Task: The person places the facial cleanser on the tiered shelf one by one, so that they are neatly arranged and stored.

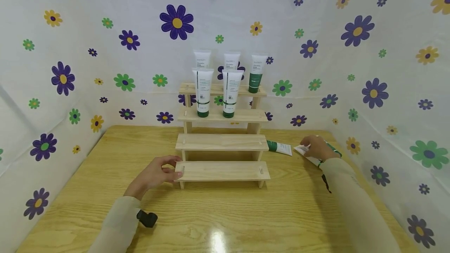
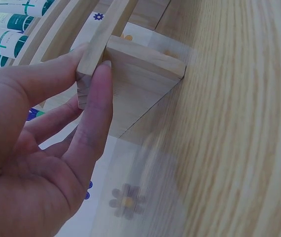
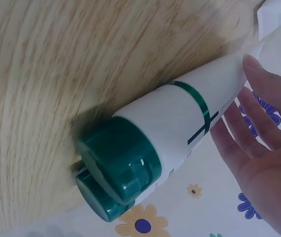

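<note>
A stepped wooden display rack (image 1: 221, 142) stands on the table. My left hand (image 1: 156, 174) pinches the left end of its lowest board (image 2: 101, 47), thumb on one face and fingers on the other. At the right, my right hand (image 1: 318, 147) holds a white squeeze tube (image 3: 180, 108) with a green cap. In the right wrist view the thumb and fingers lie on either side of its narrow flat end. A second tube's green cap (image 3: 101, 197) shows close beside it, its body mostly hidden.
On the rack's upper two boards stand several similar tubes (image 1: 230, 93). Another tube (image 1: 280, 147) lies on the table between the rack and my right hand. Flower-patterned white cloth (image 1: 147, 57) encloses the wooden table (image 1: 197, 218) at the back and both sides.
</note>
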Motion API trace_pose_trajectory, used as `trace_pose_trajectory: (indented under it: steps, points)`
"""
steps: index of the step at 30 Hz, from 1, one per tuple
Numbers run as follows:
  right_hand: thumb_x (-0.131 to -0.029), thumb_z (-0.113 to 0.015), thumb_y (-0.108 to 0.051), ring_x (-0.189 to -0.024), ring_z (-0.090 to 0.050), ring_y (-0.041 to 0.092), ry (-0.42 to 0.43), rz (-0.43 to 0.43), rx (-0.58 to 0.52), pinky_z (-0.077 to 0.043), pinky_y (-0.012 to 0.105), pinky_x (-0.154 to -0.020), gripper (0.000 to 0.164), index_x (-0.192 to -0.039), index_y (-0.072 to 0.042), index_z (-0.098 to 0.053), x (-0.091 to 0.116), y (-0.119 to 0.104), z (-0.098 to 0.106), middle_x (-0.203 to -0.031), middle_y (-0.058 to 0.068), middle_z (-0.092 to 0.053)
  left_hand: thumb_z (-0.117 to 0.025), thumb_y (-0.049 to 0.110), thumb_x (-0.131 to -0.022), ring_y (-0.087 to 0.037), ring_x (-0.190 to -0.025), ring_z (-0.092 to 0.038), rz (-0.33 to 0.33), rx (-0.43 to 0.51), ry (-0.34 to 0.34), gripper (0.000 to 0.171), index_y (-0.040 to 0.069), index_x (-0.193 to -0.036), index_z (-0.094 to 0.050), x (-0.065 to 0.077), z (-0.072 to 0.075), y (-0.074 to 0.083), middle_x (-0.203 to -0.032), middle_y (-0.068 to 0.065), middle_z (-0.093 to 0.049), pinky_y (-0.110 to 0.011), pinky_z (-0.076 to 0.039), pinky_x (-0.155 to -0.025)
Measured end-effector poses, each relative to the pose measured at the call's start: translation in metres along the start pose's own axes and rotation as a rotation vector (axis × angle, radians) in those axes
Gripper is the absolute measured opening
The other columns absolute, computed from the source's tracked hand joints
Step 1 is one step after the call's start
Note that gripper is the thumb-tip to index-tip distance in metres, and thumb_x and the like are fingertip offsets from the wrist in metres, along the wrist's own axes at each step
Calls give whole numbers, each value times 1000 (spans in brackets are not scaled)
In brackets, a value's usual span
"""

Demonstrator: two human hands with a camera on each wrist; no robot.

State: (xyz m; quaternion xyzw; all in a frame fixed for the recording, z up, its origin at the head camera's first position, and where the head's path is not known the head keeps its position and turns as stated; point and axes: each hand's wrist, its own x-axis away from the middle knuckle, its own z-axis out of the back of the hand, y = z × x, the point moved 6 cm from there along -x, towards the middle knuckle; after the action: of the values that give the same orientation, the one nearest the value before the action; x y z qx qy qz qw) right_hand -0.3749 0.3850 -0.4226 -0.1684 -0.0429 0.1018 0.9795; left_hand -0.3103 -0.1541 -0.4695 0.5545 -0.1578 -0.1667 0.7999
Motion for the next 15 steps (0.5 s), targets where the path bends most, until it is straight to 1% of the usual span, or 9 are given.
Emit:
trace_pose_trajectory:
  steps: [3, 8, 11, 12, 15]
  points:
    - [-84, -79, 3, -107, -64, 51, -24, -31, 20, -57, 58, -92, 41, -120, 16, -63, 2, 9, 1, -115, 36, -66, -78, 18, -93, -19, -91, -71, 0, 4, -2, 61, -5, -143, -51, 0, 0, 0, -126, -27, -55, -37, -65, -79]
    - [-84, -83, -10, -100, -66, 46, -74, -83, 53, -56, 56, -90, 43, -114, 15, -66, 4, 21, 4, -109, 34, -69, -79, 19, -93, -18, -89, -71, 8, 7, 1, 61, -4, -142, -51, 0, 0, -2, -125, -26, -55, -37, -65, -79]
    - [-85, -85, -19, -102, -64, 44, -94, -124, 54, -54, 56, -92, 47, -112, 14, -67, 6, 26, 4, -113, 33, -68, -79, 19, -93, -18, -90, -71, 1, 0, 2, 61, -5, -142, -51, 0, 1, -2, -124, -26, -55, -37, -65, -79]
    - [-86, -84, -21, -103, -63, 43, -101, -135, 53, -53, 56, -93, 47, -112, 14, -67, 7, 27, 4, -115, 32, -67, -79, 20, -93, -19, -91, -71, 10, 3, 5, 61, -4, -142, -51, 0, 1, -3, -124, -26, -55, -37, -65, -79]
    - [-88, -82, -22, -100, -63, 40, -126, -137, 50, -54, 55, -91, 45, -111, 13, -67, 9, 29, 3, -114, 31, -67, -79, 20, -93, -19, -92, -72, 12, -1, 3, 62, -4, -143, -50, 0, 1, -3, -124, -25, -56, -39, -65, -80]
